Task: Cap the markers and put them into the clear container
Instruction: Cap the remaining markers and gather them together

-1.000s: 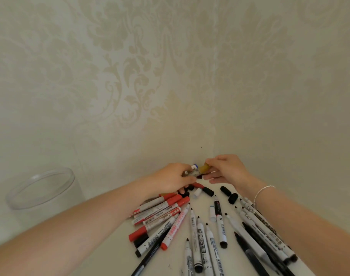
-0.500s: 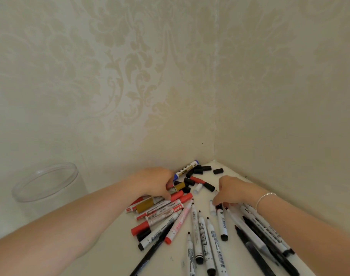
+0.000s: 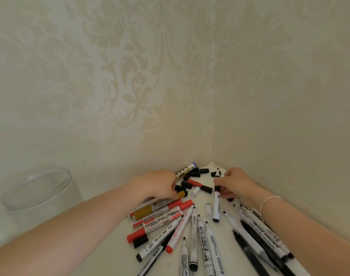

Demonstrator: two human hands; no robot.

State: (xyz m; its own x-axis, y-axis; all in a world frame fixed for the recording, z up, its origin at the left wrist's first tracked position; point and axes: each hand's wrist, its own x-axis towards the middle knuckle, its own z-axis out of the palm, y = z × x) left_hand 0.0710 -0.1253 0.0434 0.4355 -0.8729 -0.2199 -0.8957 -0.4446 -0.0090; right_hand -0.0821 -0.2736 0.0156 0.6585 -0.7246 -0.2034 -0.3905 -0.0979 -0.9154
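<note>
Many markers (image 3: 194, 232), red, black and white, lie fanned out on the white table in the wall corner. Several loose black caps (image 3: 196, 174) sit at the back. My right hand (image 3: 236, 183) pinches the upper end of a white marker (image 3: 216, 206) that lies pointing towards me. My left hand (image 3: 157, 184) rests on the left pile with its fingers curled down. A gold cap (image 3: 181, 194) shows at its fingertips, and I cannot tell if it is held. A gold marker (image 3: 144, 213) lies in the pile below that hand. The clear container (image 3: 50, 206) stands at the far left.
Patterned walls close off the corner behind and to the right of the pile. A blue-tipped marker (image 3: 185, 170) lies against the back wall. A red marker with a black cap (image 3: 200, 185) and a small white cap (image 3: 195, 192) lie between my hands.
Both hands have come down from the raised gold and blue-tipped pieces to the table. The blue-tipped marker now lies at the back. My right hand has taken hold of a white marker.
</note>
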